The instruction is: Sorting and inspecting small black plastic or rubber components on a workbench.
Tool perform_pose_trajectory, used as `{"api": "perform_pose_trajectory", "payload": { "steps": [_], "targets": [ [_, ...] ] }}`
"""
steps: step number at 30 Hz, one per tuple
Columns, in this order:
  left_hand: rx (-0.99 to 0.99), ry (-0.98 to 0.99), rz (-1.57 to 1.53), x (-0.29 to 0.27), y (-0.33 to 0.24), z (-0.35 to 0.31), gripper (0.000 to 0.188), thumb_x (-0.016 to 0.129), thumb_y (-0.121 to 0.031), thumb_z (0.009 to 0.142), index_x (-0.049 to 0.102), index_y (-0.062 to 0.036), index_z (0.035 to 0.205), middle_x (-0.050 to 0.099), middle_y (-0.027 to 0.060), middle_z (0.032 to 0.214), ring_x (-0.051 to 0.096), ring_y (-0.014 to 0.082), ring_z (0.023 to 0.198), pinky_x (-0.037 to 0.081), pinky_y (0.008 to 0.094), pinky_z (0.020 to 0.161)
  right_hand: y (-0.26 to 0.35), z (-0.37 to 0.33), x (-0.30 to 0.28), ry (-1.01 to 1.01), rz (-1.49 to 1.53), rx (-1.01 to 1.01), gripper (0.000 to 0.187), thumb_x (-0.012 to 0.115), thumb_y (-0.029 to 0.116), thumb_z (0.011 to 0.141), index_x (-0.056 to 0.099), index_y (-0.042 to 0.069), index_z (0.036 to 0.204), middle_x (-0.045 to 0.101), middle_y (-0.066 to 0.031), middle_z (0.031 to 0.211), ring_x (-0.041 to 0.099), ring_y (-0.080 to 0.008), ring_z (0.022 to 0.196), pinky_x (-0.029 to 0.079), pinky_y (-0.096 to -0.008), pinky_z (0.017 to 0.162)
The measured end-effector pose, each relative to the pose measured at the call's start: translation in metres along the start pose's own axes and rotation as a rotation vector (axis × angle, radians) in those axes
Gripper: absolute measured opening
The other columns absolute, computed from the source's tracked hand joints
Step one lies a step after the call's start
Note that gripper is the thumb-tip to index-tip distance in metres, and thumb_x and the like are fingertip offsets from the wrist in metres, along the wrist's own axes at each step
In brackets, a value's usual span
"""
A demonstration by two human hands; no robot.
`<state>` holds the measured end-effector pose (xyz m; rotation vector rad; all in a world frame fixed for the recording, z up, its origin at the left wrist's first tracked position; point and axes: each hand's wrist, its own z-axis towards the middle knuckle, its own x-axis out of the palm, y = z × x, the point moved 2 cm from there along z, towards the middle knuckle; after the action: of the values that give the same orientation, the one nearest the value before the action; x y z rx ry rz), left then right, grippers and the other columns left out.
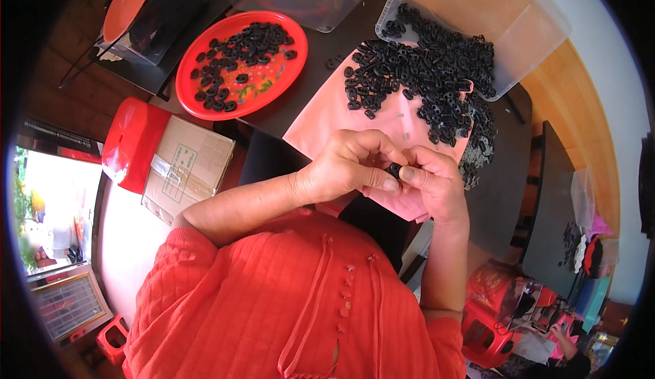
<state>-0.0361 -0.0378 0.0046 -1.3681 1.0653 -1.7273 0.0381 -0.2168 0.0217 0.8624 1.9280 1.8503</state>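
A small black plastic piece [394, 169] is pinched between both my hands, over the near edge of a pink cloth [321, 123]. My left hand [351, 164] has its thumb and forefinger closed on the piece's left side. My right hand [435, 178] grips it from the right with thumb and fingertips, which cover most of it. On the cloth beyond my hands lies a large heap of black oval plastic pieces [423, 68]. To the left, a red round tray [185, 82] holds a looser scatter of similar black ovals.
A clear plastic bin [525, 31] lies tipped behind the heap. Small grey pieces [481, 140] lie at the heap's right side. Another clear bin [300, 0] stands at the back. A cardboard box [184, 174] and red stool [133, 143] are at left. Another person's arm [563, 345] shows lower right.
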Motion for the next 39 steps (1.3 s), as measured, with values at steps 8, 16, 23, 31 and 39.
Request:
{"api": "perform_pose_trajectory", "payload": {
  "steps": [8,16,23,31,39],
  "targets": [
    [0.170,0.036,0.144,-0.002,-0.004,-0.001,0.024,0.081,0.001,0.079,0.068,-0.0004,0.099,0.065,0.0010,0.083,0.058,0.0060,0.076,0.047,0.0234,0.066,0.000,0.002,0.005,0.064,0.142,-0.013,0.014,0.068,0.006,0.092,0.065,-0.007,0.097,0.063,-0.0033,0.081,0.059,-0.0109,0.072,0.047,-0.0233,0.065],
    [0.330,0.101,0.204,-0.002,-0.008,-0.015,0.020,0.075,0.003,0.084,0.064,0.0041,0.100,0.068,0.0112,0.091,0.072,0.0205,0.084,0.061,0.0314,0.075,-0.001,0.006,0.019,0.174,0.247,-0.023,0.019,0.069,0.011,0.092,0.063,-0.006,0.093,0.063,-0.0072,0.076,0.062,-0.0153,0.064,0.049,-0.0255,0.059],
    [0.073,-0.008,-0.140,0.005,-0.012,-0.011,0.015,0.077,0.001,0.084,0.064,-0.0002,0.091,0.070,0.0071,0.087,0.069,0.0125,0.081,0.058,0.0269,0.071,-0.011,0.006,0.029,0.112,0.401,-0.082,0.022,0.068,0.013,0.093,0.061,-0.007,0.098,0.062,-0.0089,0.076,0.060,-0.0135,0.063,0.050,-0.0276,0.058],
    [0.385,-0.529,1.159,-0.092,-0.129,-0.021,0.016,0.073,0.001,0.077,0.068,-0.0008,0.092,0.064,0.0060,0.083,0.062,0.0169,0.079,0.049,0.0302,0.070,0.028,-0.020,-0.029,-0.382,-0.121,-0.323,0.018,0.067,0.013,0.095,0.064,-0.002,0.105,0.060,-0.0011,0.074,0.056,-0.0078,0.065,0.042,-0.0214,0.060],
    [0.538,-0.053,1.325,-0.038,-0.036,0.021,0.014,0.068,0.002,0.076,0.063,-0.0005,0.089,0.059,0.0129,0.086,0.059,0.0325,0.086,0.050,0.0408,0.073,0.005,-0.023,-0.024,-0.589,-0.203,-0.378,0.010,0.069,0.002,0.092,0.066,0.000,0.101,0.062,0.0010,0.080,0.054,-0.0038,0.067,0.044,-0.0190,0.061]
  ]
}}
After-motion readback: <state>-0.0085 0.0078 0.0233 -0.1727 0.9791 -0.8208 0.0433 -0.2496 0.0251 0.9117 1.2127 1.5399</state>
